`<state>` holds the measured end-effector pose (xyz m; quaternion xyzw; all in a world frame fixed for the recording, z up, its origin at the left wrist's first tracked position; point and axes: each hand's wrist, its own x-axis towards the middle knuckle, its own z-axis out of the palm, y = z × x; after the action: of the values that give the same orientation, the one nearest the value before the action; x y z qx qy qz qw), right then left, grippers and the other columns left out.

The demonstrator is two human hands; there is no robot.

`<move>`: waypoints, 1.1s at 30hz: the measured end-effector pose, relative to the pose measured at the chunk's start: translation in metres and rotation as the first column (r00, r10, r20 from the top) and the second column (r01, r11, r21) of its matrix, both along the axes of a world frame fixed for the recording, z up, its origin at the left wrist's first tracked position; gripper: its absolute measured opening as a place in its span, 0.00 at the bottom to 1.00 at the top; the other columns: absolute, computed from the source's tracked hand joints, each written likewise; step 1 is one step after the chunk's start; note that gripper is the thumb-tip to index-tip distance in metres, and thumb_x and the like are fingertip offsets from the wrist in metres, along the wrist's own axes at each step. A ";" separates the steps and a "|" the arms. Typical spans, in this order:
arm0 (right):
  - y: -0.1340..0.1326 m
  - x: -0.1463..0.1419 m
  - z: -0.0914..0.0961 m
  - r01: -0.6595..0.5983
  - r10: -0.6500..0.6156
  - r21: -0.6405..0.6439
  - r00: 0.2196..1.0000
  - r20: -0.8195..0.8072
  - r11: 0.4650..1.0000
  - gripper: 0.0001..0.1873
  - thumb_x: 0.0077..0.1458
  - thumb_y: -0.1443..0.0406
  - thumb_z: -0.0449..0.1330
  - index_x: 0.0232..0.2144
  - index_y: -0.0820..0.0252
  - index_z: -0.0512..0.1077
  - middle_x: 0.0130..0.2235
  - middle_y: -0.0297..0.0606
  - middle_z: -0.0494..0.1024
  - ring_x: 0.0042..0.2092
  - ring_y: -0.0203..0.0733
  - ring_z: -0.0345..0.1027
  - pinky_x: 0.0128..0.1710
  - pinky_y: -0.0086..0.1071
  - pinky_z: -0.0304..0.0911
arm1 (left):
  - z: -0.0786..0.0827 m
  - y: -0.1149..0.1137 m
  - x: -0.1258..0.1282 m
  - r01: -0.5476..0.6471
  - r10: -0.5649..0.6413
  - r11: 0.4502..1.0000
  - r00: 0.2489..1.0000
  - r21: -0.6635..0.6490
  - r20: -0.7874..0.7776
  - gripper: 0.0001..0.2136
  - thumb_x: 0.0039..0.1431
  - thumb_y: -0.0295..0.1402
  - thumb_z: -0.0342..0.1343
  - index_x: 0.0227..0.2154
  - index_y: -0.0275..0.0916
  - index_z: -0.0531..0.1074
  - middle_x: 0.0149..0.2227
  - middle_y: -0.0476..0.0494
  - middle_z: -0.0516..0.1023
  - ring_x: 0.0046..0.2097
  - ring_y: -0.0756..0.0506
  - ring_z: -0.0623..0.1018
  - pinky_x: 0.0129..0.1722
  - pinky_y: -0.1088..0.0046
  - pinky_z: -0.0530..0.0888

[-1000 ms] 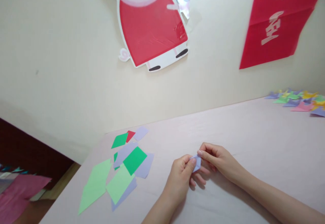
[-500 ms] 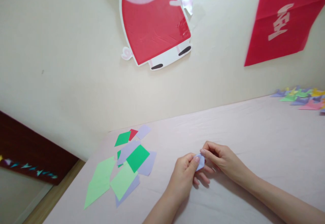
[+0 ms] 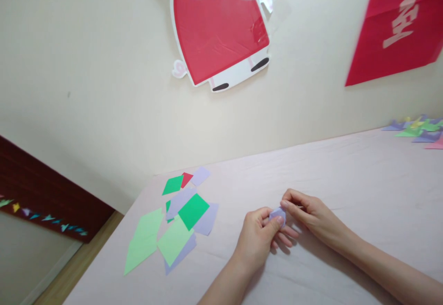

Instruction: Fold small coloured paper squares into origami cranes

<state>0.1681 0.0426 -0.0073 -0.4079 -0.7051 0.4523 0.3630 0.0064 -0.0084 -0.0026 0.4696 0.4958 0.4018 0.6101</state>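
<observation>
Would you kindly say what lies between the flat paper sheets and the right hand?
The head view shows the left hand there, holding a folded lilac paper.

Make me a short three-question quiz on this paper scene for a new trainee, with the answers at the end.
1. True or false: the left hand is holding the folded lilac paper.

2. Multiple choice: what colour is the sheet between the dark green sheet nearest the wall and the flat lilac sheet beside it?
A) yellow
B) red
C) black

3. Fill in the blank: the cluster of folded paper pieces lies by the wall, toward the person's ____ side.

Key: 1. True. 2. B, the red sheet. 3. Right.
</observation>
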 end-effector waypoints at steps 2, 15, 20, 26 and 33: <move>0.000 0.001 0.002 0.001 -0.001 0.024 1.000 -0.017 1.000 0.17 0.60 0.51 0.51 0.30 0.56 0.67 0.28 0.33 0.69 0.32 0.41 0.64 0.34 0.33 0.59 | 0.001 -0.001 0.000 -0.001 0.001 1.000 1.000 -0.008 -0.005 0.21 0.50 0.51 0.57 0.31 0.35 0.69 0.32 0.34 0.82 0.23 0.48 0.77 0.19 0.79 0.59; -0.001 0.002 0.006 -0.190 0.183 0.020 0.966 0.183 0.982 0.21 0.59 0.50 0.52 0.22 0.57 0.62 0.23 0.30 0.64 0.27 0.36 0.57 0.27 0.29 0.51 | 0.011 -0.002 -0.008 0.200 -0.201 0.979 0.979 -0.042 -0.026 0.18 0.53 0.46 0.55 0.36 0.34 0.71 0.32 0.38 0.81 0.25 0.50 0.76 0.22 0.78 0.60; 0.001 0.003 0.004 -0.201 0.169 0.119 0.957 0.236 0.972 0.21 0.61 0.53 0.50 0.21 0.57 0.60 0.24 0.31 0.62 0.28 0.37 0.58 0.29 0.31 0.53 | 0.017 0.001 -0.018 0.319 -0.318 0.944 0.948 -0.084 0.024 0.18 0.55 0.47 0.54 0.37 0.35 0.70 0.35 0.39 0.81 0.26 0.51 0.76 0.22 0.79 0.62; 0.001 0.001 0.000 -0.169 0.075 0.274 0.944 0.322 0.947 0.20 0.64 0.55 0.48 0.22 0.57 0.61 0.26 0.34 0.65 0.33 0.42 0.61 0.35 0.35 0.57 | 0.027 0.007 -0.036 0.352 -0.382 0.917 0.910 -0.188 -0.160 0.15 0.60 0.45 0.48 0.32 0.36 0.68 0.26 0.45 0.76 0.22 0.51 0.73 0.19 0.79 0.61; -0.003 -0.003 -0.001 -0.126 -0.145 0.460 0.848 0.510 0.879 0.15 0.62 0.63 0.52 0.24 0.58 0.68 0.37 0.40 0.73 0.42 0.48 0.62 0.44 0.43 0.58 | 0.026 -0.023 -0.014 0.357 0.206 0.887 0.265 0.294 -0.942 0.21 0.62 0.25 0.45 0.58 0.38 0.65 0.61 0.35 0.67 0.61 0.36 0.67 0.57 0.52 0.65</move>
<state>0.1654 0.0395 -0.0086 -0.4183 -0.8644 0.1326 0.2454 -0.0077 -0.0309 0.0238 0.7667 0.6286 0.1069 0.0750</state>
